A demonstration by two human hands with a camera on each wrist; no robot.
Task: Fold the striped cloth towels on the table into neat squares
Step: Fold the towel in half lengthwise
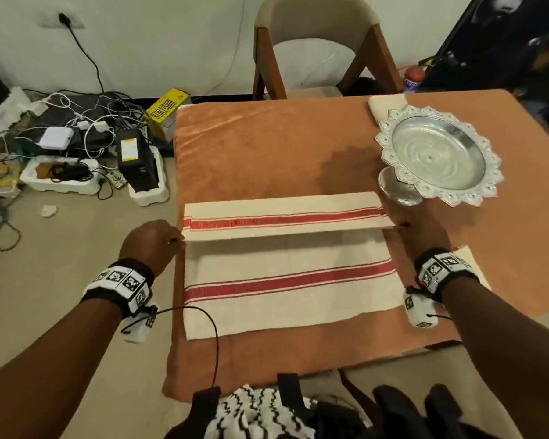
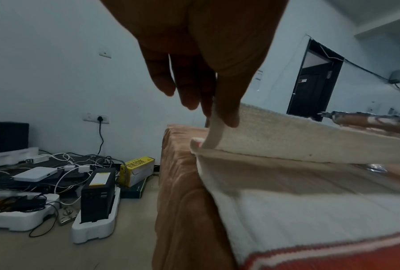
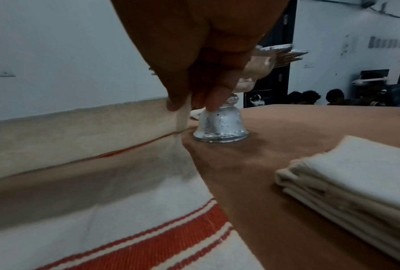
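Note:
A cream towel with red stripes (image 1: pixel 286 274) lies spread on the brown-covered table (image 1: pixel 267 147). Its far edge is lifted and turned back toward me, so the far part hangs as a raised flap (image 1: pixel 282 217). My left hand (image 1: pixel 154 239) pinches the flap's left corner (image 2: pixel 215 117) between thumb and fingers. At the flap's right corner (image 3: pixel 181 111) my right hand (image 1: pixel 425 236) pinches the cloth the same way. In the right wrist view a folded cream towel (image 3: pixel 356 175) lies on the table to the right of that hand.
A silver footed dish (image 1: pixel 438 153) stands at the table's far right, its base (image 3: pixel 219 126) close behind my right fingers. A wooden chair (image 1: pixel 317 45) stands beyond the table. Boxes, cables and foam trays (image 1: pixel 86 153) litter the floor on the left.

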